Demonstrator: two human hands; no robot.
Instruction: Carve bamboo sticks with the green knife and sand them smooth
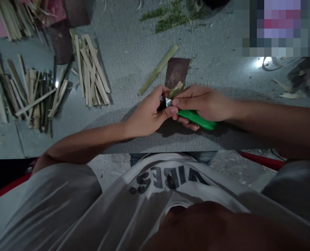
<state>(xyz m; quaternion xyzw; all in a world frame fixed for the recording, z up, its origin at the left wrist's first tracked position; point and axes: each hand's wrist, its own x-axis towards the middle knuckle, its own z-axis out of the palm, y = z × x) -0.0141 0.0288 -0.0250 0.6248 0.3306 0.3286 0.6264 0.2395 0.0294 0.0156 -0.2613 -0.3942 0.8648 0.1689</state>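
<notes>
My left hand [151, 113] and my right hand [204, 101] meet close to the table's front edge. A green utility knife [198, 119] lies across the curled fingers of my left hand, its thumb pressed near the metal end. My right thumb and fingers are closed at that same metal end. A short split bamboo piece [176, 90] shows just beyond my right fingers; whether they touch it I cannot tell. Behind them a dark brown sandpaper-like piece [178, 71] lies flat, beside a long greenish bamboo strip [159, 69].
Pale bamboo strips [92, 69] lie piled at left, near a bundle of darker sticks [35, 94]. More strips [11, 17] rest on pink material at the far left. Green shavings [173, 15] are scattered at the back. The grey table [123, 45] ends before my shirt.
</notes>
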